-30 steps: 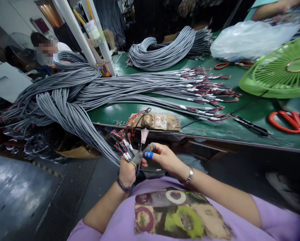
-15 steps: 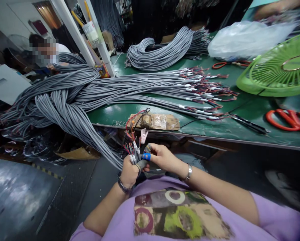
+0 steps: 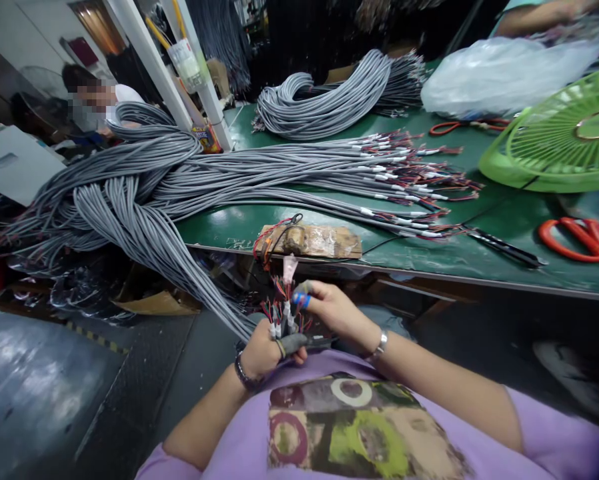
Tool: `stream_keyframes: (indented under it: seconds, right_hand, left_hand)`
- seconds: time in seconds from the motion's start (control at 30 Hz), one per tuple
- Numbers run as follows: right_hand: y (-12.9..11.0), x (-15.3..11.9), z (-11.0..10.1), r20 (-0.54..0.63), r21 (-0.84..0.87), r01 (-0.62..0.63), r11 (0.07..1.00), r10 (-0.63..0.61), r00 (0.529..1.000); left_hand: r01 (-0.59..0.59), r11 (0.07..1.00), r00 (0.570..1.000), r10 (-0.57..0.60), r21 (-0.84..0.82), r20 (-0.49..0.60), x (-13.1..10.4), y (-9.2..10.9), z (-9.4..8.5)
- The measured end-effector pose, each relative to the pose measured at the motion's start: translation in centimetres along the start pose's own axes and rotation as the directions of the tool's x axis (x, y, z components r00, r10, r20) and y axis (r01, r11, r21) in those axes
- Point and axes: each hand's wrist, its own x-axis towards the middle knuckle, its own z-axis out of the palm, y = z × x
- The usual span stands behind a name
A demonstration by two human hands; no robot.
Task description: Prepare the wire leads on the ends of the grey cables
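My left hand (image 3: 262,350) is wrapped round a bundle of grey cables (image 3: 204,293) just below their stripped ends. White sleeves and thin red, black and other coloured wires (image 3: 283,308) fan upward out of this fist. A grey finger cot covers the left thumb. Beside the wire tips, my right hand (image 3: 329,307) is closed in a pinch, with blue tape on one digit and a grey cot on another. What lies between those fingertips is too small to make out. Just beyond them, a pale pink clip-like piece (image 3: 289,268) hangs at the bench edge under a wooden block (image 3: 324,241).
Long grey cables (image 3: 279,167) lie across the green bench (image 3: 229,230), with a coiled bundle (image 3: 324,110) behind. To the right are black-handled tweezers or pliers (image 3: 504,248), red scissors (image 3: 574,239), a green fan (image 3: 554,147) and a plastic bag (image 3: 499,77). Two other people are at work farther off.
My right hand has moved from beside the left thumb up to the wire tips. My left hand, with the cable bundle, has shifted slightly right and down.
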Motion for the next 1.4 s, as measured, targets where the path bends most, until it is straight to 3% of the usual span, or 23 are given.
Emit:
stream_keyframes:
  seconds: [0.07, 0.1, 0.17, 0.27, 0.37, 0.43, 0.63, 0.83, 1.03, 1.27, 1.4]
  right_hand:
    - [0.1, 0.1, -0.4, -0.154, 0.006, -0.012, 1.000, 0.013, 0.988]
    - [0.1, 0.0, -0.5, -0.171, 0.013, -0.016, 1.000, 0.018, 0.985]
    - [0.2, -0.2, -0.7, -0.099, 0.053, -0.054, 0.997, 0.059, 0.993]
    - [0.2, -0.8, -0.2, 0.081, 0.103, -0.135, 0.986, 0.126, 0.989]
    - [0.0, -1.1, 0.9, 0.242, 0.148, -0.119, 0.982, 0.081, 0.967]
    - [0.0, -1.0, 1.5, 0.286, 0.203, -0.108, 0.973, 0.047, 0.957]
    - [0.1, -0.7, 1.9, 0.173, 0.133, -0.103, 0.986, 0.079, 0.982]
    - [-1.0, -0.8, 2.1, 0.181, 0.189, -0.125, 0.974, 0.090, 0.979]
    - [0.0, -0.6, 2.0, 0.045, 0.086, -0.110, 0.990, 0.107, 0.993]
    - [-0.7, -0.8, 1.7, 0.153, 0.120, -0.026, 0.992, 0.007, 0.988]
    - [-1.1, -0.7, 1.8, 0.200, 0.121, -0.043, 0.992, 0.018, 0.980]
  left_hand:
    - [-0.020, 0.999, 0.997, 0.018, -0.030, -0.069, -0.1, -0.1, 0.1]
    - [-0.038, 0.997, 0.993, 0.031, -0.063, -0.113, -0.1, -0.1, 0.1]
    - [-0.077, 0.988, 0.980, 0.050, -0.135, -0.195, 0.1, -0.2, -0.2]
    - [-0.113, 0.981, 0.971, 0.075, -0.160, -0.229, 0.5, -0.2, -0.6]
    - [-0.131, 0.987, 0.970, 0.107, -0.095, -0.220, 0.6, -0.2, -0.5]
    - [-0.125, 0.991, 0.968, 0.111, -0.049, -0.225, 0.6, -0.2, -0.4]
    - [-0.040, 0.996, 0.973, 0.057, 0.081, -0.225, 0.7, 0.0, -0.1]
    - [-0.139, 0.990, 0.939, 0.122, -0.030, -0.322, 0.9, -0.3, -0.1]
    - [-0.190, 0.972, 0.881, 0.105, -0.142, -0.461, 1.0, -0.3, -0.2]
    - [-0.150, 0.980, 0.897, 0.078, -0.133, -0.435, 0.9, -0.1, -0.2]
    - [-0.131, 0.988, 0.907, 0.084, -0.087, -0.412, 1.1, -0.5, 0.2]
